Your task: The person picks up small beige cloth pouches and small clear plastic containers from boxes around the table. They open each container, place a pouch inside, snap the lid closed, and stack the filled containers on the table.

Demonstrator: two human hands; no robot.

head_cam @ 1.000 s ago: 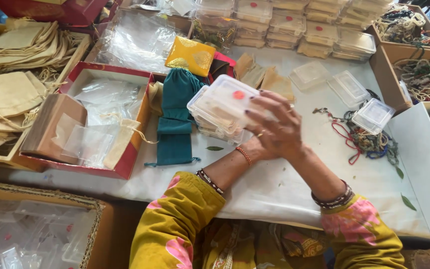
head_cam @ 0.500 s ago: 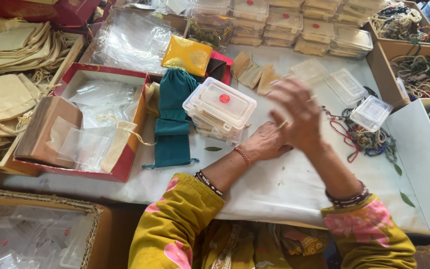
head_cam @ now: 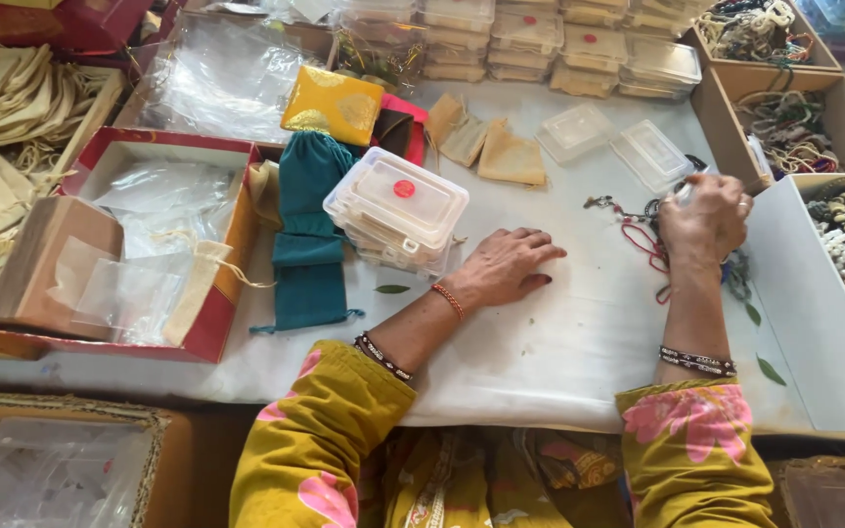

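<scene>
My left hand [head_cam: 506, 266] lies flat on the white table cover [head_cam: 540, 342], fingers slightly apart and empty. It rests just right of a stack of clear lidded plastic boxes [head_cam: 398, 207] with a red dot on top. My right hand [head_cam: 704, 220] is over at the right, fingers curled over a small clear box that is almost wholly hidden. It sits on a tangle of beaded bracelets and red cord [head_cam: 638, 230]. Both wrists wear bangles.
A teal drawstring pouch [head_cam: 307, 235] and a red tray [head_cam: 217, 323] of plastic sleeves lie left. Two empty clear boxes [head_cam: 579, 132] and beige pouches [head_cam: 501, 156] sit behind. A white tray [head_cam: 804, 313] and cardboard boxes of beads [head_cam: 794, 127] stand right.
My right hand left the stack of clear boxes and swung right onto the bracelet pile, closing over the small clear box. My left hand let go of the stack and settled flat.
</scene>
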